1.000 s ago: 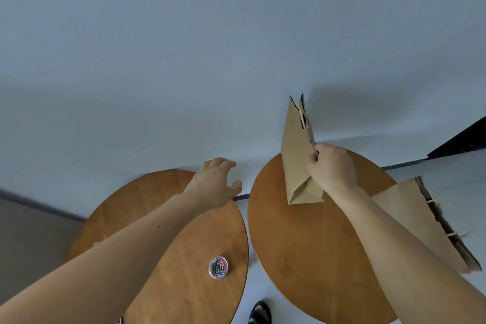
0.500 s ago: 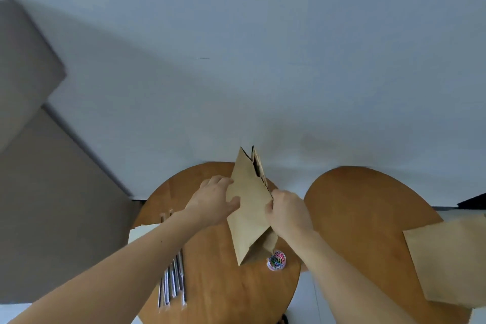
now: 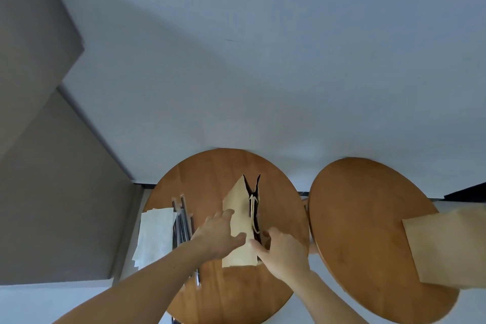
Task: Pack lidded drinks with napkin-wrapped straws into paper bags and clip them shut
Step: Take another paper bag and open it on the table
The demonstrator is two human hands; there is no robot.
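Two round tables stood side by side. Two paper bags: upright bag (image 3: 236, 208) on left table (image 3: 210, 173), flat bag (image 3: 447, 247) on right table (image 3: 363, 218). Left hand (image 3: 218, 234) lay straight-fingered on upright bag; right hand (image 3: 281, 252) pinched its near edge. One napkin pile (image 3: 155, 234); straws (image 3: 184, 221), number unclear.

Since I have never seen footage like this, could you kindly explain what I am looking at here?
No machine is involved: a person wears a wide-angle camera on the head, looking forward and down, so this single picture shows their own two bare hands. Two round wooden tables stand side by side. Over the left table both hands hold a brown paper bag with its mouth partly open: the left hand lies flat against its side, the right hand pinches its near edge. White napkins and dark straws lie beside it. A flat brown bag lies on the right table. No drinks are visible.
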